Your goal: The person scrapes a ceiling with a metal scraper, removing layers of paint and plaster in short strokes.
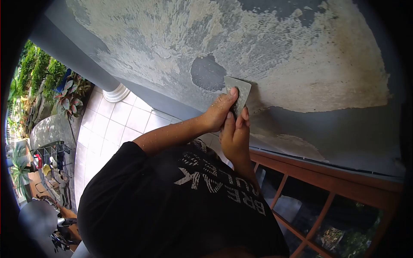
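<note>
Both my hands are on a flat metal scraper (239,88) with a wide blade, its broad edge against the peeling wall (172,56). My left hand (219,109) is closed on it, the thumb pressed flat on the blade's face. Just below, my right hand (236,131) grips the lower, narrower end, which the fingers mostly hide. Beside the blade lies a rounded dark grey patch (208,73) amid pale, scraped-looking plaster. Small pale flecks cling to my left hand and forearm.
A brown wooden window frame (306,236) with glass panes is at lower right. On the left, a round column (81,60) meets white floor tiles (124,112). Farther off are plants (43,69) and a metal rack (53,163) with items on it.
</note>
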